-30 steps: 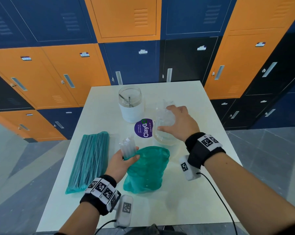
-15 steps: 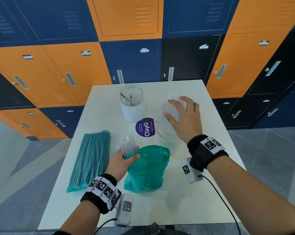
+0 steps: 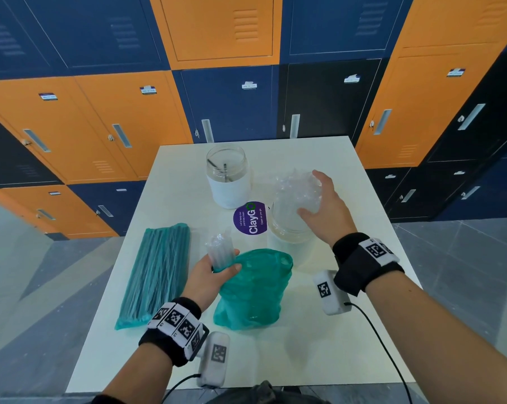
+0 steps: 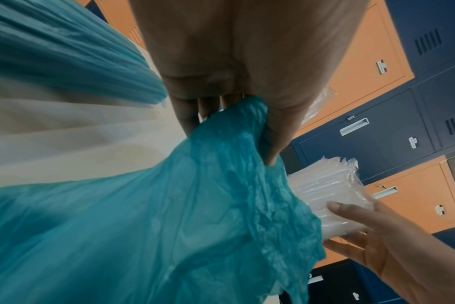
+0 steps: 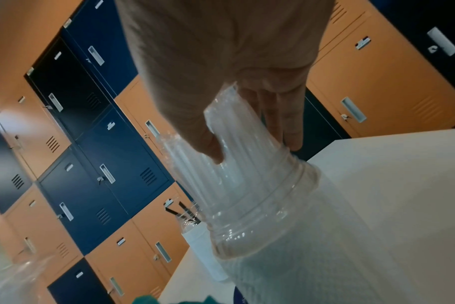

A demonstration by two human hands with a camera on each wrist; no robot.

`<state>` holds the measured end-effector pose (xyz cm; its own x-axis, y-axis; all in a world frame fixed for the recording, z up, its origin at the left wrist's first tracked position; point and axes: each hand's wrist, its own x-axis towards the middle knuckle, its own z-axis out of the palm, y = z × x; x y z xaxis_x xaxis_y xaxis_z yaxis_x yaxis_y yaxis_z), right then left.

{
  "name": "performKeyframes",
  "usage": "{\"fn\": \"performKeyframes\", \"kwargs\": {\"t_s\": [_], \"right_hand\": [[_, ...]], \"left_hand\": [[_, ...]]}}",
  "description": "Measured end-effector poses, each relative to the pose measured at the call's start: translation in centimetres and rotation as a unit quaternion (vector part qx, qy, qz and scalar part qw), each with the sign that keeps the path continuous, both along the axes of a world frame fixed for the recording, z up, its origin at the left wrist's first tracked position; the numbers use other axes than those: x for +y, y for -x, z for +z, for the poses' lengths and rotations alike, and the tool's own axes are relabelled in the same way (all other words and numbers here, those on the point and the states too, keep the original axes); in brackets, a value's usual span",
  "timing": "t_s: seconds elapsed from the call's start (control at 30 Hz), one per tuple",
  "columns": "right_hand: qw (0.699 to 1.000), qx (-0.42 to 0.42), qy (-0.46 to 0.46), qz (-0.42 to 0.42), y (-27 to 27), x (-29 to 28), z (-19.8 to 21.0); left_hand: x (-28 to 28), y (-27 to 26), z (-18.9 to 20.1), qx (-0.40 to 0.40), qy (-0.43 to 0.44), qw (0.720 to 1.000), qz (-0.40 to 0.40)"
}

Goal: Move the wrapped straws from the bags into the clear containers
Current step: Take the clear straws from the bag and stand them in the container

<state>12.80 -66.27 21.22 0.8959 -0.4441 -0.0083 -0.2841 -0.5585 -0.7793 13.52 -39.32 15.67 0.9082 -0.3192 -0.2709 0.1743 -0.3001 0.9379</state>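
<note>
Teal bag [image 4: 169, 216] pinch, left wrist only

Orange, navy and black lockers [image 3: 223, 27] line the wall behind a white table [image 3: 319, 351]; the floor [image 3: 462, 272] is grey tile.

Person is working bare-handed; forearms are showing no sleeves. Left hand [image 3: 210, 279] and right hand [image 3: 328, 212] are each wearing a black fabric wristband [image 3: 360, 265] at the wrist. Each band is carrying a strip of white tags [image 3: 176, 320] printed with black square fiducial codes. A white box-shaped camera unit [image 3: 214, 358], also bearing a printed code, is hanging under each wrist. A thin black cable [image 3: 383, 342] is running from each unit back toward the body.
</note>
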Motion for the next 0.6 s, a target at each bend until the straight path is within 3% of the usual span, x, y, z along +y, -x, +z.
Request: {"fn": "performKeyframes", "kwargs": {"t_s": [0.3,0.37,0.43,0.53,0.6], "right_hand": [[0.995,0.000,0.082,0.050,0.9,-0.1,-0.1],[0.986,-0.041,0.161,0.024,1.5,0.8,0.2],[0.968,-0.135,0.213,-0.005,2.2,2.1,0.8],[0.949,-0.259,0.174,0.049,3.0,4.5,1.0],[0.960,-0.233,0.096,0.120,3.4,6.2,0.2]], "left_hand": [[0.0,-0.2,-0.4,0.003,-0.005,1.000,-0.003],[0.1,-0.2,-0.5,-0.001,-0.007,1.000,-0.006],[0.0,-0.3,-0.7,-0.007,-0.010,1.000,0.007],[-0.1,-0.4,-0.6,-0.010,0.004,1.000,0.029],[-0.3,-0.4,-0.5,-0.010,0.010,0.999,0.029]]}}
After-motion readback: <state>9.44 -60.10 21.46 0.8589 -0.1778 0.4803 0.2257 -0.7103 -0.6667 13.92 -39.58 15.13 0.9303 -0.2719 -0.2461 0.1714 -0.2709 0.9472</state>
